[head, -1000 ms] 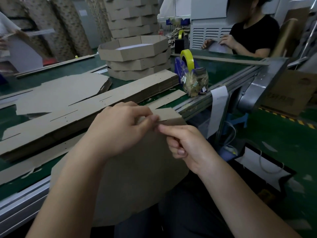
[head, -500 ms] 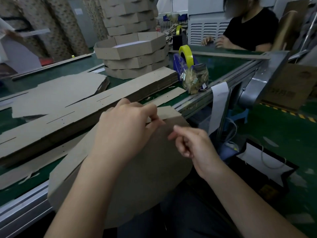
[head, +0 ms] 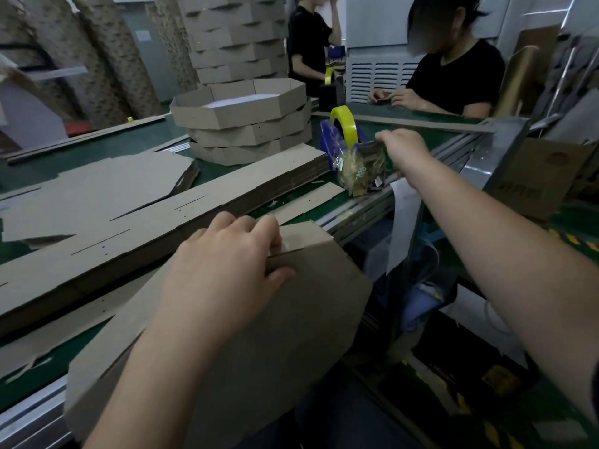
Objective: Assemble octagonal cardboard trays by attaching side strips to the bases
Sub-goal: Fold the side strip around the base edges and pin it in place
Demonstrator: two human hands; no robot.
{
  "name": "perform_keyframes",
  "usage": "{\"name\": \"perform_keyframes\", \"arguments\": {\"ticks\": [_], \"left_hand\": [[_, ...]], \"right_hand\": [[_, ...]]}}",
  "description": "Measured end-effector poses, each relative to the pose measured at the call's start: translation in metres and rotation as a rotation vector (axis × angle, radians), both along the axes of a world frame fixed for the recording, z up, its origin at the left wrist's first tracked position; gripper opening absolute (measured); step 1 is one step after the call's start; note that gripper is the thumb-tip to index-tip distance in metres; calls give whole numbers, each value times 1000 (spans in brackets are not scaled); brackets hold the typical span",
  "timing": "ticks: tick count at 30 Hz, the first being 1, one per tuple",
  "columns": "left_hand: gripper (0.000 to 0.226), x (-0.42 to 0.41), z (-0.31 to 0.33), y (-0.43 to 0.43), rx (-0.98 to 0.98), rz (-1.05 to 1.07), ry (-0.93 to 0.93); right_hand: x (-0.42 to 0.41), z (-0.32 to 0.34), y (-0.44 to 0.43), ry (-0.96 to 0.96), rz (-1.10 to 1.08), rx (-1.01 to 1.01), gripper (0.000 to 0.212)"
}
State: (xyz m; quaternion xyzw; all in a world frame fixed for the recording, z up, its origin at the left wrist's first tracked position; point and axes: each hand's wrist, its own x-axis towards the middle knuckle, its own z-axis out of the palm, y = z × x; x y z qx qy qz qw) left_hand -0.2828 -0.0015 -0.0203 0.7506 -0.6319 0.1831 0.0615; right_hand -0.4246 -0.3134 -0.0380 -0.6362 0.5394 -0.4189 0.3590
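Observation:
A large octagonal cardboard base [head: 291, 335] leans from my lap against the conveyor's edge. My left hand [head: 227, 264] grips its upper edge, fingers curled over the top where a folded side strip [head: 301, 234] meets it, thumb on the near face. My right hand [head: 402, 147] is stretched out to a clear plastic bag [head: 359, 171] of small brownish pieces on the belt, its fingers curled at the bag's mouth and pinching the rim. What the fingertips touch inside is hidden.
A yellow tape roll on a blue dispenser [head: 343, 124] stands behind the bag. A long stack of side strips [head: 162, 222] and flat bases [head: 97, 183] lie on the green belt. Finished trays [head: 246, 124] are stacked at the back. A person [head: 453, 76] sits opposite.
My right hand left the base's top edge and reached forward and right to the plastic bag. My left hand kept its hold on the base.

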Motion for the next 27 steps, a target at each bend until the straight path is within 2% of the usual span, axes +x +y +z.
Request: {"name": "perform_keyframes", "arguments": {"ticks": [3,8,13,16,18,20,22,24,27], "left_hand": [[38,1,0,-1,-9,3,19],[38,3,0,-3,-21,-25,47],[35,4,-1,-3,-32,-40,56],[36,4,-1,-3,-32,-42,58],[37,4,-2,-2,-30,-43,47],[38,4,-2,-1,-27,-37,30],[37,4,-1,-1,-26,-32,23],[37,4,-1,-1,-26,-30,23],[37,4,-1,-1,-30,-22,17]], "right_hand": [[5,8,-6,106,57,29,30],[11,23,-2,84,39,149,26],[14,32,-4,-53,53,344,16],[20,33,-8,-103,8,308,7],[22,33,-11,11,-50,194,23],[23,34,-11,234,-20,146,38],[26,38,-8,364,66,182,32],[29,42,-9,352,106,247,22],[29,42,-9,204,87,363,20]]}}
